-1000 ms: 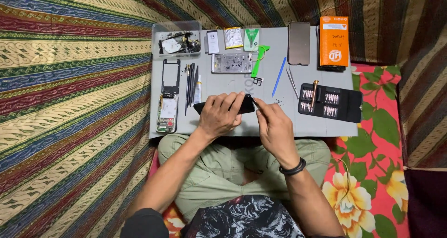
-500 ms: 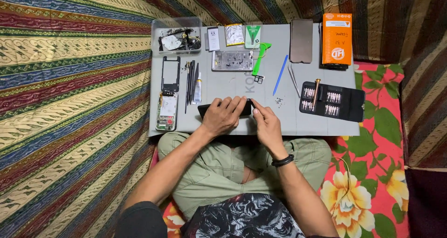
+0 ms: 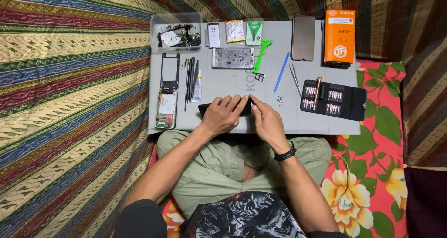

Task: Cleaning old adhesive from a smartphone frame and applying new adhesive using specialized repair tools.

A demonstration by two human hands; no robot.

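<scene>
**Both hands on the phone**

The left hand (image 3: 223, 114) is gripping the black phone (image 3: 226, 108) lying on the gray board (image 3: 223, 82). The right hand (image 3: 266, 121) has moved closer, its fingers now curling onto the phone's right end.

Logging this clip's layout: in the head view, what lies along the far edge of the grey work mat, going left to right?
Clear plastic tray of parts → small white card → silvery packet → green packet → dark phone panel → orange box.
</scene>
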